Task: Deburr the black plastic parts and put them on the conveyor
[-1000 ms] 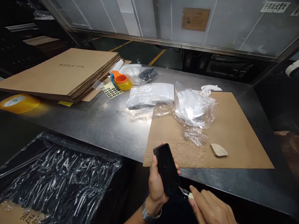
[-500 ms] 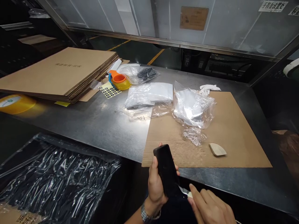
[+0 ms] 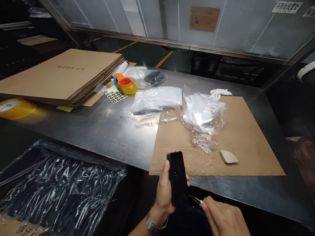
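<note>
My left hand (image 3: 165, 190), with a metal watch at the wrist, is wrapped round a long black tray-like part (image 3: 177, 177) with a raised rim and a small round hole. The part is tilted upright in front of the table edge. My right hand (image 3: 221, 213) pinches a small blade tool (image 3: 196, 199) with a pale handle. The blade's tip lies at the lower right edge of the black part; whether it touches cannot be made out.
A cardboard sheet (image 3: 246, 137) bears a tan pad (image 3: 228, 157) and crumpled plastic. Bagged white pieces (image 3: 159, 98), an orange tape dispenser (image 3: 125, 82) and stacked cardboard (image 3: 66, 75) lie behind. A black plastic-lined container (image 3: 69, 190) stands at lower left.
The black part has turned so its recessed inside shows, and has shifted slightly right with my left hand. The blade has turned more edge-on in my right hand.
</note>
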Action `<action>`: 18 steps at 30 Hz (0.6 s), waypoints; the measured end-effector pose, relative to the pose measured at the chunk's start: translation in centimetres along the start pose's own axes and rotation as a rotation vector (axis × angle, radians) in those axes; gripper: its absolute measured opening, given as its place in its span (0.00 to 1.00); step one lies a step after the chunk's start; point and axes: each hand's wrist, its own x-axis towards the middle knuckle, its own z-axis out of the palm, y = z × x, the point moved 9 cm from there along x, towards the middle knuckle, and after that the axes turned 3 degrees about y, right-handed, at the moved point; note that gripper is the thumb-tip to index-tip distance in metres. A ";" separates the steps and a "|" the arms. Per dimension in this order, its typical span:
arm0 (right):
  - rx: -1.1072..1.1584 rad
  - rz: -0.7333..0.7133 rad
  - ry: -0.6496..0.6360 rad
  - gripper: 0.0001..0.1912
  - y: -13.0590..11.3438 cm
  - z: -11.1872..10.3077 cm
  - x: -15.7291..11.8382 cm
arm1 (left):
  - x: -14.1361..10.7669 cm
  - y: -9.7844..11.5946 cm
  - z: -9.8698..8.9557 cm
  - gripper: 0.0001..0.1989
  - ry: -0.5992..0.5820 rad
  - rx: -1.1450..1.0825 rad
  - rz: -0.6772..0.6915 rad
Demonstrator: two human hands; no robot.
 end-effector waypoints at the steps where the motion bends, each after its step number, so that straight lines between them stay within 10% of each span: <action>1: -0.011 -0.005 -0.006 0.15 -0.1 0.1 0.0 | 0.0 0.0 0.1 0.25 -0.006 0.003 0.000; 11: -0.095 -0.016 -0.011 0.16 0.0 1.0 -0.2 | 0.0 -0.1 0.1 0.31 -0.011 0.072 -0.002; 18: 0.297 0.302 -0.271 0.20 2.0 4.3 -0.8 | -0.2 1.0 0.1 0.34 -0.041 0.074 0.188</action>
